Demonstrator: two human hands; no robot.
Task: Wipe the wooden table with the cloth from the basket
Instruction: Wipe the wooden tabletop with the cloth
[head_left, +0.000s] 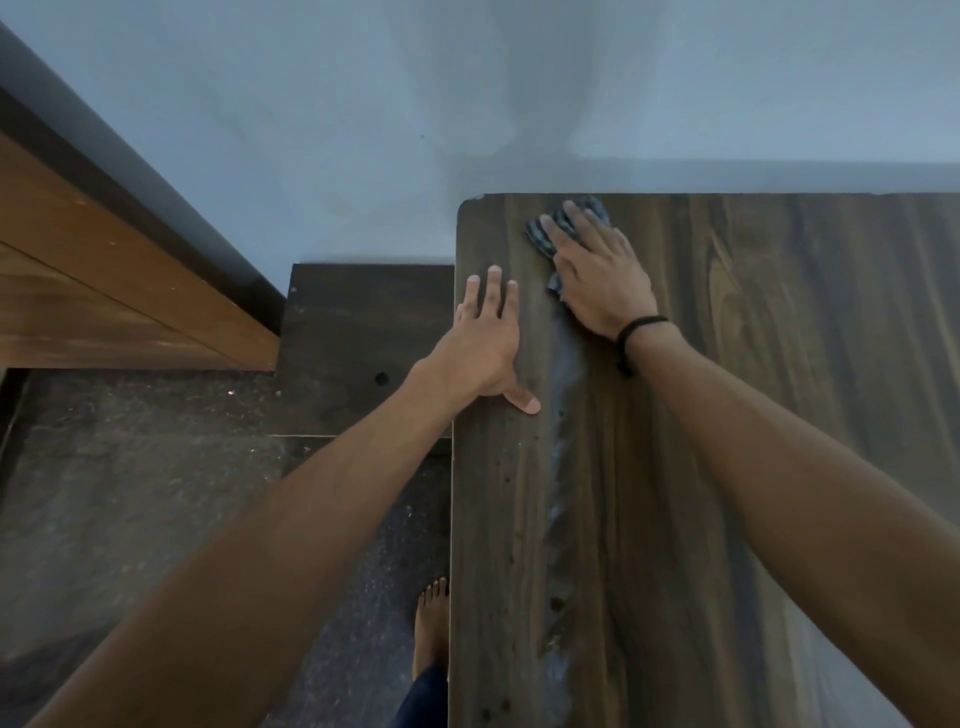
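both hands are down on the worktop (779, 415). my left hand (485, 338) lies flat near the left edge, fingers straight and a little spread, holding nothing. my right hand (597, 270) presses flat on the cloth (539, 236), fingers straight rather than curled round it, at the far left corner close to the wall. the cloth is a small dark crumpled wad, mostly hidden under my palm, with bits showing past my fingertips and beside my thumb. a pale streak (563, 415) runs from the near edge up to it, which i take for the strip already wiped; the wide stretch to the right looks not yet done. the basket is out of view.

the cloth should be light, soft and limp, so it will bunch and could slip from under a flat palm on this smooth surface. i judge the best hold is over its middle, palm down with even pressure, fingertips hooking its far edge if it starts to roll. the worktop looks stiff enough for firm pressure.
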